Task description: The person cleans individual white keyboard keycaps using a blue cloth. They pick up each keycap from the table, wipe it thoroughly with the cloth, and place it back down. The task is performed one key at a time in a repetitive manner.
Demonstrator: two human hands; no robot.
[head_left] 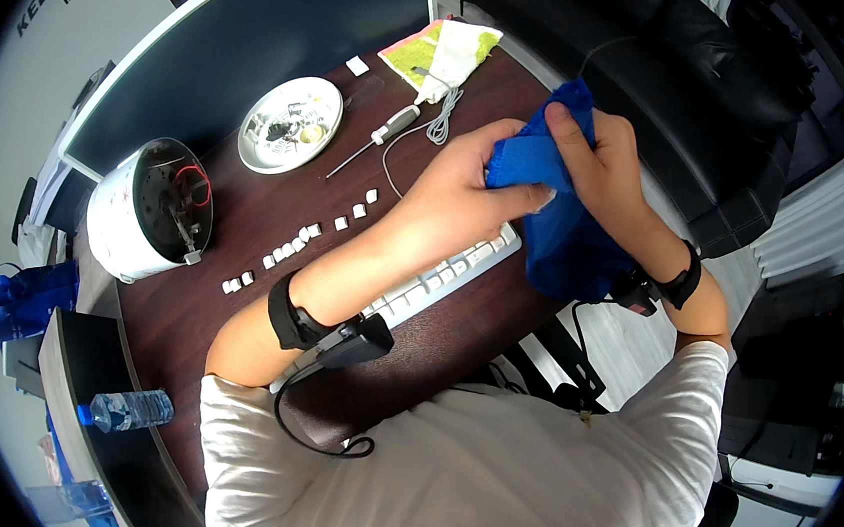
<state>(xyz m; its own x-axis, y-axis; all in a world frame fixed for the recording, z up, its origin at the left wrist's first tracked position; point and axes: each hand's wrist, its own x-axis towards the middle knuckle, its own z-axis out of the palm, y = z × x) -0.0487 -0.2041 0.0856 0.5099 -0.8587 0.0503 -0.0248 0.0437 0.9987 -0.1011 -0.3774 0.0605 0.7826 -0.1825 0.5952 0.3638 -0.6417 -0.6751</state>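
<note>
Both hands are raised over the right side of the desk with a blue cloth (565,236) between them. My left hand (470,184) pinches a folded part of it, thumb pointing right. My right hand (601,152) grips its upper end, thumb pressed on top, and the rest hangs below. Whether something small lies inside the folds cannot be made out. Under my left forearm is a white keyboard (443,274), partly hidden by the arm. Several loose white keycaps (300,242) lie in a slanting row behind it.
Behind the keycaps are a screwdriver (395,123), a coiled grey cable (442,121), a white dish (249,148) of small parts and a yellow-green packet (464,49). An open white cylindrical housing (122,224) stands left, before a monitor (272,46). A water bottle (134,410) lies left; a black sofa (616,76) stands right.
</note>
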